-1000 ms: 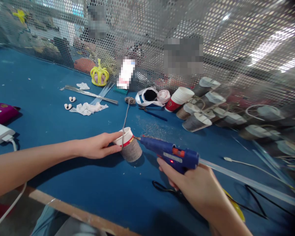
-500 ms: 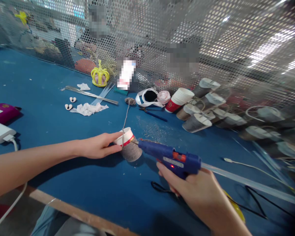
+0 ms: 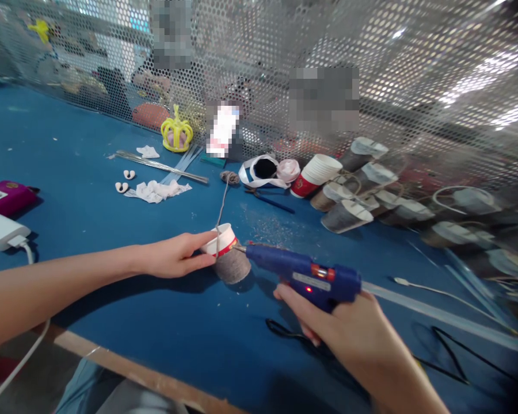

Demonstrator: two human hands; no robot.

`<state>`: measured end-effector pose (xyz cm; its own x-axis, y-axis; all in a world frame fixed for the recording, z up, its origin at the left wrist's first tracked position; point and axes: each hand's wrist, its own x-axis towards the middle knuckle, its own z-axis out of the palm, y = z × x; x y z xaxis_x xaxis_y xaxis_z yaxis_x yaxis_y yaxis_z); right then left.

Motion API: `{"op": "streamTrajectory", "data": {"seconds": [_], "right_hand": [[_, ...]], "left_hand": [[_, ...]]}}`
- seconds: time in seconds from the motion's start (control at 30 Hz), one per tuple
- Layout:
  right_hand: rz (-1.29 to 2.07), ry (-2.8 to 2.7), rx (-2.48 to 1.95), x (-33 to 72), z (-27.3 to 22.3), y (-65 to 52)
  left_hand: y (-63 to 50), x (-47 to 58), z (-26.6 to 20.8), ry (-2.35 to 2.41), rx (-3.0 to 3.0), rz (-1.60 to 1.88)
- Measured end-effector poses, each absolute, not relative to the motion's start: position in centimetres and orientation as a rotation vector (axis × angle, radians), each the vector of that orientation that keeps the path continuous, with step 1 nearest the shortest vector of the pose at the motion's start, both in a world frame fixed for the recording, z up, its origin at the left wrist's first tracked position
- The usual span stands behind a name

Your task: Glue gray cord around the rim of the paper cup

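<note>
My left hand point(image 3: 183, 254) grips a paper cup point(image 3: 234, 266) near its white rim. Grey yarn is wound round the lower part of the cup, and a red band shows above the winding. A strand of grey yarn point(image 3: 223, 206) runs from the cup back to a small yarn ball point(image 3: 229, 177). My right hand point(image 3: 332, 322) is wrapped round a blue hot glue gun point(image 3: 300, 269) with a lit red light and a clear glue stick point(image 3: 414, 307) out of its back. The gun's nozzle is at the red band, touching or very close.
Stacked paper cups point(image 3: 315, 175) and several yarn-wrapped cups point(image 3: 347, 216) stand at the back right. Blue-handled pliers point(image 3: 271, 201), crumpled white paper point(image 3: 155, 191), metal wires point(image 3: 164, 168) and a yellow crown point(image 3: 176, 133) lie behind. A white charger point(image 3: 2, 233) is at left, black cable point(image 3: 451, 351) at right.
The glue gun and my right hand have shifted slightly to the right, and the gun's back end sits a little lower. My left hand keeps its hold on the cup.
</note>
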<state>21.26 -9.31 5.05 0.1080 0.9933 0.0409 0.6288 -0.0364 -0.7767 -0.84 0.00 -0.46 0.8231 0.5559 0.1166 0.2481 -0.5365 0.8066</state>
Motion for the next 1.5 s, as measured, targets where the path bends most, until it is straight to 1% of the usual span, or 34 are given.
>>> {"op": "streamTrajectory", "data": {"seconds": [0.1,0.17,0.27,0.37,0.5,0.63,0.77,0.83,0.9,0.97,1.0,1.03,1.07,1.1,1.2,1.27,1.37,1.5], "right_hand": [[0.876,-1.458,-1.799,21.6,5.1,-8.9],[0.96,-1.359,-1.759,22.3,5.3,-8.2],[0.946,-1.141,-1.732,23.9,5.2,-6.9],[0.866,-1.042,-1.762,25.3,4.6,-5.1],[0.774,-1.209,-1.924,26.2,3.2,-2.7],[0.657,-1.259,-2.079,26.9,1.7,-0.7],[0.401,-1.375,-2.177,27.3,1.0,0.3],[0.251,-1.456,-2.155,26.6,1.5,0.2],[0.181,-1.566,-2.081,24.9,2.5,-0.3],[0.237,-1.715,-1.957,22.5,3.8,-1.3],[0.321,-1.808,-1.86,21.2,4.5,-1.9],[0.434,-1.906,-1.669,19.9,5.1,-2.4],[0.471,-1.988,-1.509,18.7,5.7,-2.8],[0.436,-2.046,-1.453,17.6,6.2,-3.2],[0.239,-2.192,-1.494,15.5,6.9,-3.5],[0.202,-2.318,-1.586,14.8,6.9,-3.3],[0.402,-2.401,-1.615,14.5,6.6,-2.7],[0.722,-2.051,-1.475,15.0,5.8,-2.5]], "left_hand": [[0.0,-0.8,-0.4,0.597,2.129,0.454],[0.0,-0.7,-0.3,0.598,2.112,0.452],[-0.1,-0.7,-0.2,0.604,2.118,0.465],[-0.1,-0.7,-0.2,0.625,2.145,0.479],[-0.2,-0.6,-0.2,0.65,2.155,0.477],[-0.1,-0.6,-0.4,0.635,2.163,0.493],[-0.3,-0.5,-0.5,0.643,2.167,0.511],[-0.4,-0.4,-0.4,0.65,2.199,0.512],[-0.6,-0.4,-0.4,0.635,2.265,0.523],[-0.8,-0.4,-0.3,0.597,2.334,0.551],[-0.9,-0.3,-0.3,0.581,2.36,0.568],[-0.9,-0.3,-0.3,0.574,2.378,0.583],[-1.0,-0.3,-0.3,0.575,2.39,0.593],[-1.1,-0.2,-0.3,0.578,2.398,0.597],[-1.2,-0.1,-0.4,0.576,2.417,0.614],[-1.2,0.0,-0.6,0.558,2.44,0.637],[-1.2,0.1,-0.7,0.511,2.471,0.668],[-1.1,-0.1,-0.4,0.517,2.423,0.65]]}}
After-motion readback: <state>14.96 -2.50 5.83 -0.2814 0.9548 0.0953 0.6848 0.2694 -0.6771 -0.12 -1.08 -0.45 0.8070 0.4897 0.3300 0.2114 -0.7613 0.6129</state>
